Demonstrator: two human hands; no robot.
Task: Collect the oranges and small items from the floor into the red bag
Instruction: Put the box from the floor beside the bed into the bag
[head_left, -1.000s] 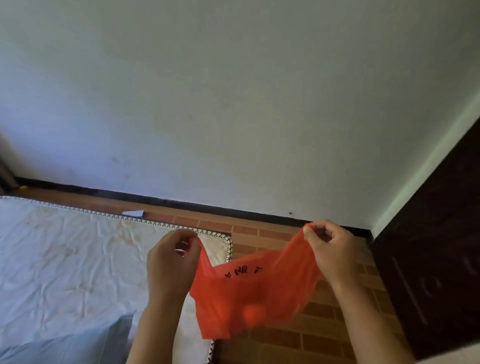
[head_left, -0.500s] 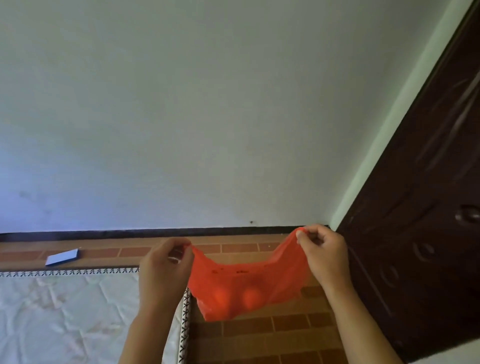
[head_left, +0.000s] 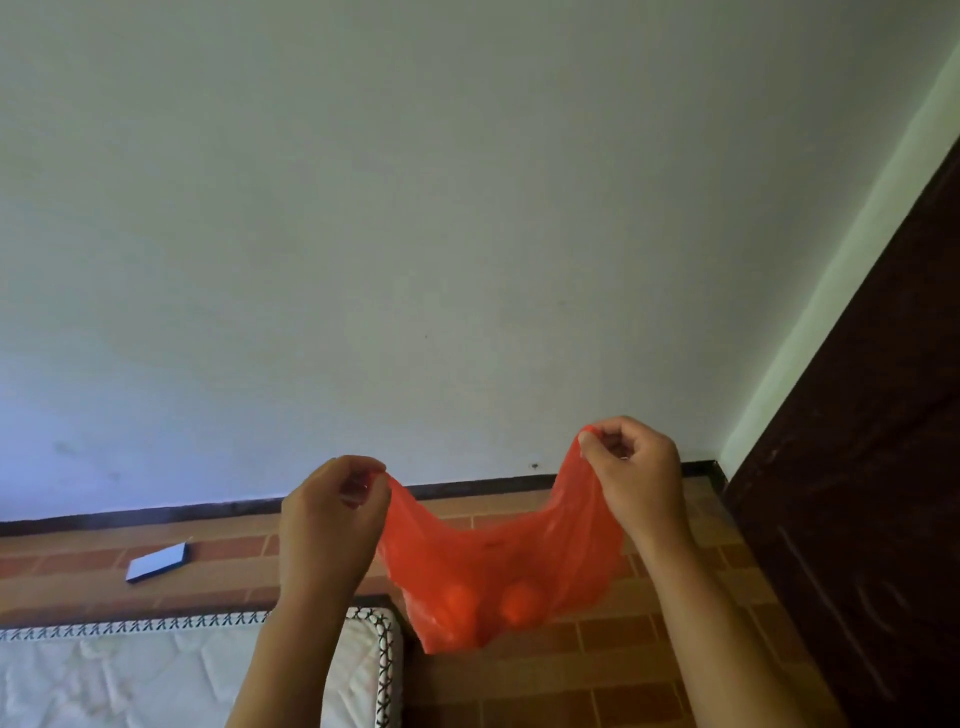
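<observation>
While both hands pinch red bag (head_left: 498, 566), seemingly two oranges (head_left: 491, 605) inside

White mattress (head_left: 156, 675), small flat card, perhaps (head_left: 157, 563), dark door (head_left: 872, 467)

Thin, translucent, glossy plastic red bag (head_left: 498, 566); matt brick-patterned floor (head_left: 597, 675); quilted cloth mattress (head_left: 156, 675); matt painted wall (head_left: 415, 234).
</observation>
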